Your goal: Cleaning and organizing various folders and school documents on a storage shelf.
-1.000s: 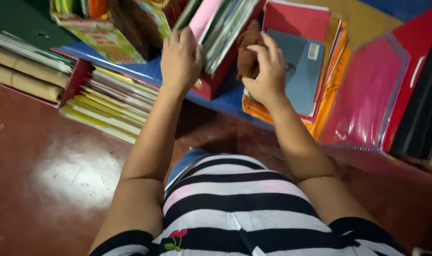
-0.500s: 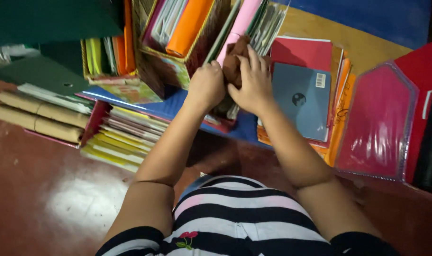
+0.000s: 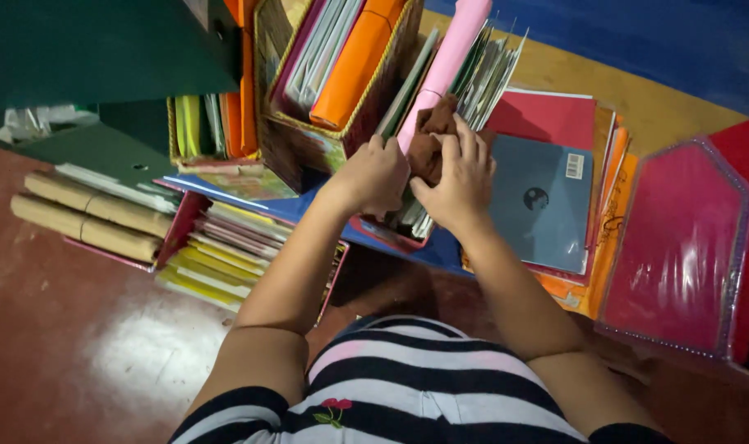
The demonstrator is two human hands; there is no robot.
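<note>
red holder point(image 3: 388, 238): papers, pink folder point(image 3: 452, 57) | hands point(image 3: 419, 177): brown cloth point(image 3: 430, 136)

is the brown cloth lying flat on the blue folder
No, the brown cloth is bunched up in the right hand against the pink folder, left of the blue folder.

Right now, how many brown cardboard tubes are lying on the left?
2: the upper tube and the lower tube lie side by side left of the yellow booklets; more may be hidden.
</note>
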